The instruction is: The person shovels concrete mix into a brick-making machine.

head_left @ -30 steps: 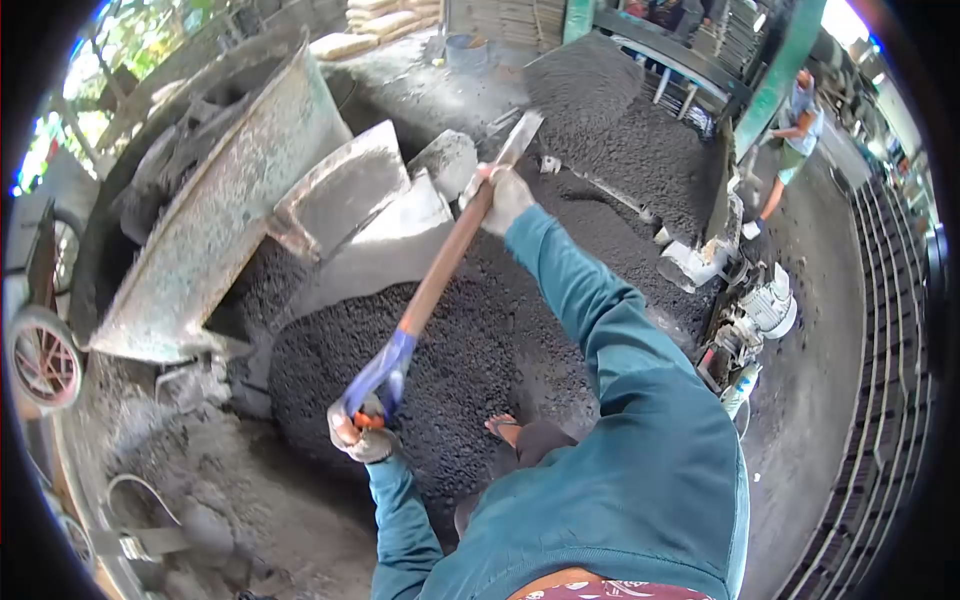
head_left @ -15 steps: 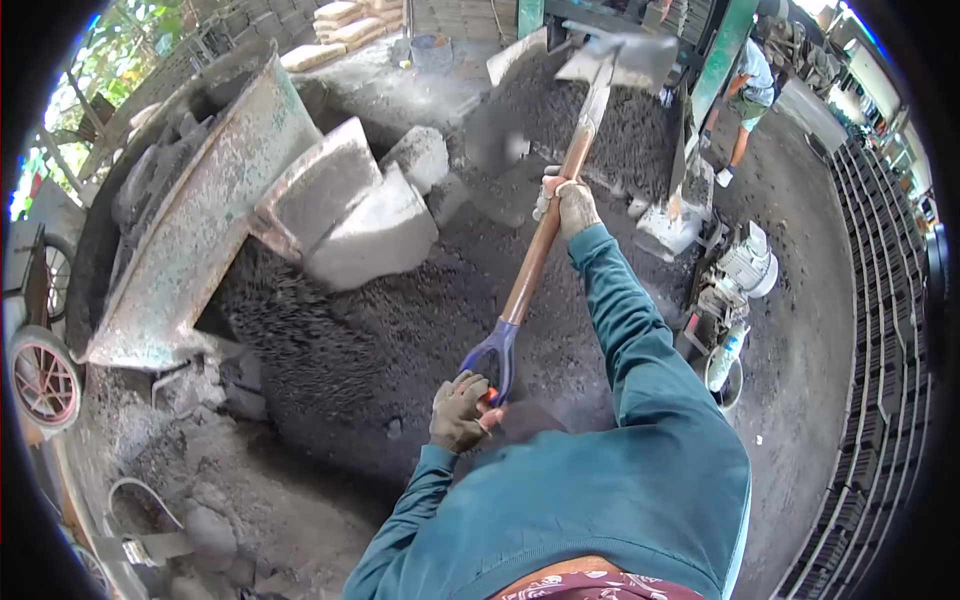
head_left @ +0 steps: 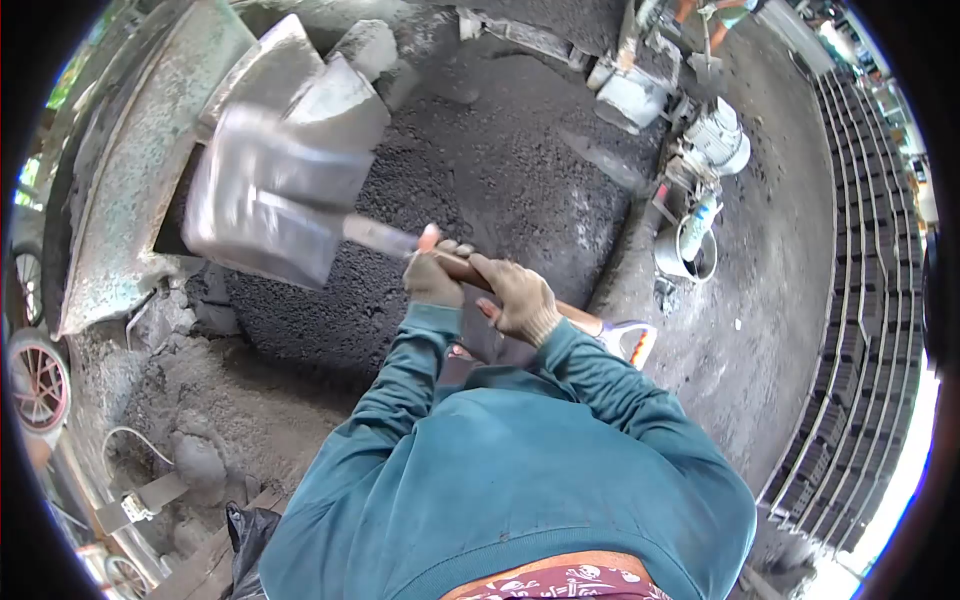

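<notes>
A shovel [head_left: 372,235] lies slantwise across my view, its broad metal blade to the left and smeared by motion. My left hand [head_left: 435,278], in a worn glove with bare fingertips showing, is closed round the shaft near the blade. Just behind it, my gloved right hand [head_left: 518,298] also grips the wooden shaft. The D-shaped handle end [head_left: 630,342] sticks out free past my right wrist. Beneath the shovel spreads dark, damp granular mix [head_left: 330,325]. Whether the blade carries any mix cannot be made out.
A rusty metal trough [head_left: 140,190] and concrete slabs [head_left: 335,100] stand at left. On the right are a motor [head_left: 718,138], a bucket [head_left: 690,250] with a bottle in it, and stacked dark blocks [head_left: 860,300]. Another person's legs [head_left: 725,22] show at top right.
The shovel blade has swung from the top centre to the left. My left hand has moved from the handle end to the shaft near the blade; my view has tilted down.
</notes>
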Available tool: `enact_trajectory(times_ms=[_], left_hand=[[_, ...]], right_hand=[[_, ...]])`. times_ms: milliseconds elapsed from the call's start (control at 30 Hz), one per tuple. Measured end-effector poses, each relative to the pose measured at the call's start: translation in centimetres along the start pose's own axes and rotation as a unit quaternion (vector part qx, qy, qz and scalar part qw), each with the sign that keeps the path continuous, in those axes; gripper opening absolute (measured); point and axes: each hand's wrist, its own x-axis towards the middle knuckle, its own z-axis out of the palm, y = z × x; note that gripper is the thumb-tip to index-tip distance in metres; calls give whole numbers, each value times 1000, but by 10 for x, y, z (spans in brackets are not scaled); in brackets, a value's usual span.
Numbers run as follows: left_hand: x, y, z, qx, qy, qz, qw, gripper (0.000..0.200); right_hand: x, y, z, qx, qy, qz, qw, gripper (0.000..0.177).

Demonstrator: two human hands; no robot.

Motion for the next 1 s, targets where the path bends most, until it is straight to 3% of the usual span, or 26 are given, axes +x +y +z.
enact_trajectory(times_ms=[33, 67, 133, 200, 300, 333, 433, 467, 533, 567, 600, 633, 667, 733, 767, 800, 833, 867, 900, 933, 1000], left_hand=[[-11, 2, -3, 20, 88, 1, 996, 22], [8, -4, -40, -52, 107, -38, 992, 17], [8, -6, -71, -93, 143, -6, 985, 13], [10, -7, -90, -70, 165, 12, 984, 16], [25, -4, -87, 13, 173, 45, 984, 14], [24, -1, -62, 28, 193, 40, 980, 14], [67, 6, -40, 65, 140, 35, 987, 17], [78, 3, -24, 74, 143, 31, 986, 17], [102, -13, 8, 63, 147, 20, 987, 18], [114, -30, 14, 35, 122, -5, 992, 20], [128, -54, 17, 8, 96, -29, 995, 21], [139, -81, 22, -21, 71, -54, 996, 24], [137, -119, 29, 29, 84, -80, 993, 28], [111, -202, 54, 121, 112, -136, 977, 41], [131, -239, 11, -41, 110, -315, 942, 41], [123, -275, 20, 72, 176, -297, 936, 41], [135, -317, -5, 91, 241, -356, 898, 39], [147, -350, -36, 107, 184, -391, 895, 37], [156, -381, -56, 91, 232, -485, 838, 37], [143, -412, -78, 162, 182, -469, 849, 38], [136, -456, -80, 188, 216, -550, 784, 27]], right_hand=[[-26, 10, -4, -17, -68, 42, 997, 46], [-45, 28, -13, -32, -129, 82, 988, 42], [-83, 50, -42, -102, -235, 160, 953, 33], [-126, 79, -62, -102, -133, 132, 977, 32], [-154, 119, -90, -170, -134, 156, 964, 36], [-170, 140, -88, -142, -133, 210, 958, 40], [-218, 208, -68, -26, -130, 401, 907, 43], [-240, 226, -52, 132, -38, 459, 878, 42], [-261, 252, -20, 300, 151, 466, 818, 43], [-260, 254, -18, 376, 244, 458, 768, 43], [-262, 253, -18, 359, 283, 498, 737, 40], [-244, 235, -35, 395, 298, 566, 659, 35], [-233, 223, -47, 426, 309, 627, 574, 31], [-273, 247, -3, 332, 307, 655, 605, 20], [-265, 238, -8, 346, 341, 676, 555, 17], [-247, 222, -18, 357, 374, 693, 503, 14], [-250, 219, -18, 353, 399, 691, 488, 13], [-262, 215, -15, 349, 424, 689, 473, 12], [-281, 217, -8, 344, 468, 682, 444, 12], [-263, 204, -30, 323, 476, 706, 413, 13], [-298, 202, -31, 278, 487, 721, 408, 16]])
